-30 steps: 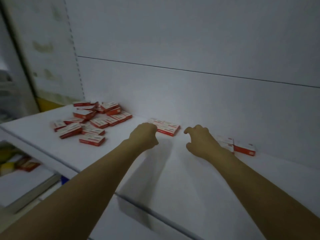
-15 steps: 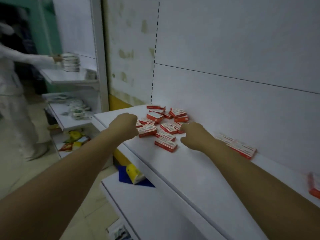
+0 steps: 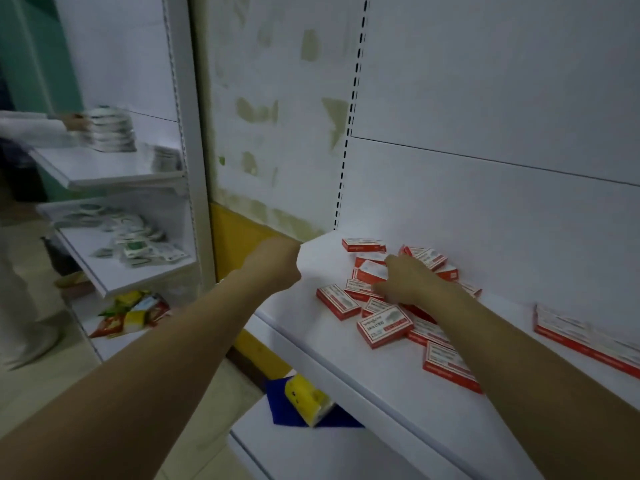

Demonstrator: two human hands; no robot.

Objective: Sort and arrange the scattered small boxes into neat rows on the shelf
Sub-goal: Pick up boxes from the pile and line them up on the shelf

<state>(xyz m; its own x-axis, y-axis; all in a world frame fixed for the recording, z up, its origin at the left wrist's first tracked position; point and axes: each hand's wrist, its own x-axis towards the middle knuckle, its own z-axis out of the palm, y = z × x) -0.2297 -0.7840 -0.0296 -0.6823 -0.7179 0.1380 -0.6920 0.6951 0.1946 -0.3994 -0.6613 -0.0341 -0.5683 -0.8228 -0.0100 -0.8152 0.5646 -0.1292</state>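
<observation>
Several small red-and-white boxes [image 3: 384, 325] lie scattered in a loose pile at the left end of the white shelf [image 3: 346, 368]. My right hand [image 3: 407, 282] rests palm down on the middle of the pile, fingers spread over the boxes and touching them; whether it grips one I cannot tell. My left hand [image 3: 277, 263] hovers as a closed fist at the shelf's left corner, holding nothing. A neat row of the same boxes [image 3: 585, 336] lies against the back panel at the right.
A lower shelf holds a yellow packet on a blue sheet [image 3: 304, 400]. A neighbouring shelf unit [image 3: 114, 168] on the left carries stacked round tins and loose packets, and another person's sleeve [image 3: 31, 128] reaches over it. The white back wall stands close behind the pile.
The view has swung left, bringing the scattered pile under my hands. My right hand moved from the bare shelf onto the pile; my left fist travelled to the shelf's left corner.
</observation>
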